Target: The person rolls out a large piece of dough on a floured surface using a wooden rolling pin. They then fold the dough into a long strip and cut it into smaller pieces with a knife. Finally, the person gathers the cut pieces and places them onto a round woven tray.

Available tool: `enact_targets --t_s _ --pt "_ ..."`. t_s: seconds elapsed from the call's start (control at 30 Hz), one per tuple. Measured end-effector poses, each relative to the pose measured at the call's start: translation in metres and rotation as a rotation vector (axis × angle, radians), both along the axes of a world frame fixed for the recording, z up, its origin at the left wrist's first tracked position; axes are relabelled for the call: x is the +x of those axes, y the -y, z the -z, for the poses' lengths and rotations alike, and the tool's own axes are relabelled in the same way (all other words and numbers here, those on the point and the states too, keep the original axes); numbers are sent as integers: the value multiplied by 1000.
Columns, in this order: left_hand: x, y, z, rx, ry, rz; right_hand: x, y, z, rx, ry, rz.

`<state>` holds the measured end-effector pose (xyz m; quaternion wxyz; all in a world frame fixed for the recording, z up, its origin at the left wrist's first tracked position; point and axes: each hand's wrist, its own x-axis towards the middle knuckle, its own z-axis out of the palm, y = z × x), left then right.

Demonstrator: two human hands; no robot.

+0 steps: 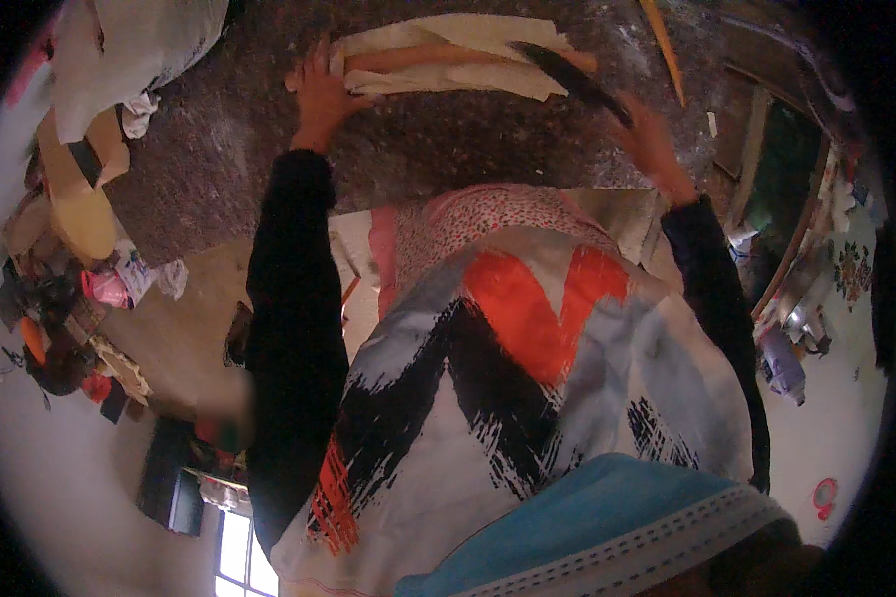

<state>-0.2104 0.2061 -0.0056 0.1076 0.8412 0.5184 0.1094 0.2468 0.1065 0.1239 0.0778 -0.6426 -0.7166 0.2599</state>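
A wooden rolling pin (418, 55) lies crosswise on the dark speckled worktop. A pale sheet of dough (488, 82) lies around it in layers, parted along the top so that the pin shows. Over the pin's left end and the dough edge, my left hand (324, 98) rests with its fingers stretched out. My right hand (649, 144) is closed round the handle of a dark-bladed knife (567, 72). The blade slants up and left, its tip over the dough near the right end. Whether the tip touches the dough I cannot tell.
A thin wooden stick (665, 50) lies at the far right of the worktop (448, 139), which carries white flour-like smears. White cloth or plastic (139, 60) covers something at the far left. Bags and mixed household items (100, 289) are piled beyond the left edge.
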Motion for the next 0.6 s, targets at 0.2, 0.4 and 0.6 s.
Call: enact_targets --t_s 0.2,0.4,0.6 --pt "-7 3 -14 -107 -46 14 46 86 -6 -266 172 390" --pt "31 2 9 -33 -141 108 12 183 35 -193 8 699" --pt "43 -10 -25 -132 -158 202 -5 223 40 -41 -117 678"
